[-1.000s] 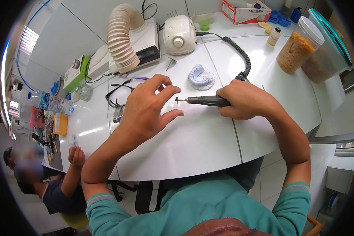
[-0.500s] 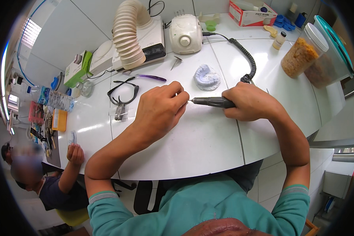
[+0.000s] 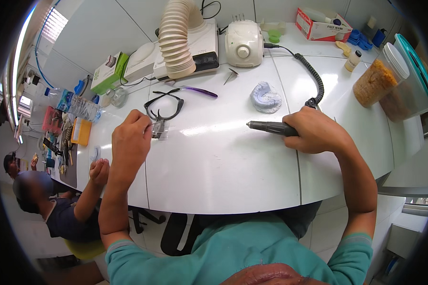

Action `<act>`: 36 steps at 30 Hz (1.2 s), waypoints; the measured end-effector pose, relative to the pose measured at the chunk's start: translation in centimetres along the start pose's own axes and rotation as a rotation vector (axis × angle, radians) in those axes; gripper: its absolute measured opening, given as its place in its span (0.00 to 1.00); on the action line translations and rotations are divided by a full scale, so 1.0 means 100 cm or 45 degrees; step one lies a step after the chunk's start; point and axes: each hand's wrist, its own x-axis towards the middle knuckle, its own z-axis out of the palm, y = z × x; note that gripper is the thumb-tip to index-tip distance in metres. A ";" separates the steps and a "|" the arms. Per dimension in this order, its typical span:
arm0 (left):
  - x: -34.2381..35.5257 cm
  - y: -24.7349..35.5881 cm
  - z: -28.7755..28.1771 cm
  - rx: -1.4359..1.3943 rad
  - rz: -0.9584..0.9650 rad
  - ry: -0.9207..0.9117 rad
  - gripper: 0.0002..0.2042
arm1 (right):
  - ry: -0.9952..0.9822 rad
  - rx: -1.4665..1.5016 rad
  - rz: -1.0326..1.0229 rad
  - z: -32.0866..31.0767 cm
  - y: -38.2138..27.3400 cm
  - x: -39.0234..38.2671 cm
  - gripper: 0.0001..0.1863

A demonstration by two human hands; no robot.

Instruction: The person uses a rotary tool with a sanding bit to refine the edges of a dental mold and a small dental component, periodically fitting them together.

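My right hand (image 3: 315,130) is wrapped round a dark rotary handpiece (image 3: 273,127), held just above the white table with its tip pointing left. No bit shows in that tip. Off to the left, my left hand (image 3: 132,145) is closed, thumb and fingers pinched on what looks like a thin metal bit (image 3: 155,123). It is beside a small clear packet (image 3: 162,130) with dark pieces in it, next to black-framed glasses (image 3: 176,111). A pale blue-white dental cast (image 3: 265,97) lies beyond the handpiece. The fine shape of the bit is too small to tell.
A ribbed suction hose (image 3: 177,42) and a white control unit (image 3: 243,45) stand at the back. The handpiece's coiled cord (image 3: 314,78) runs to that unit. Tubs (image 3: 380,76) stand at right. A mounted disc (image 3: 231,76) lies mid-table. Another person (image 3: 76,213) sits at left.
My left hand has moved left, away from the handpiece tip, to the packet by the glasses. The thin bit no longer shows in the tip. The view has shifted slightly.
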 end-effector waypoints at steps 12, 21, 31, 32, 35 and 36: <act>-0.025 -0.244 0.026 0.649 -0.540 -0.597 0.05 | 0.023 0.043 -0.003 0.000 0.000 -0.001 0.13; -0.033 -0.191 -0.010 0.677 -0.572 -0.355 0.22 | -0.018 -0.009 -0.033 -0.005 0.006 -0.004 0.15; 0.061 0.101 0.052 -0.290 0.543 0.214 0.12 | 0.679 0.248 -0.088 -0.026 0.032 -0.023 0.26; 0.078 0.105 0.070 -0.239 0.533 0.241 0.13 | 0.825 0.321 -0.098 -0.024 0.037 -0.020 0.26; 0.114 0.116 0.098 -0.190 0.475 0.260 0.15 | 1.048 0.361 -0.121 -0.020 0.049 -0.013 0.23; 0.121 0.119 0.103 -0.195 0.429 0.252 0.16 | 1.108 0.332 -0.117 -0.018 0.052 -0.011 0.22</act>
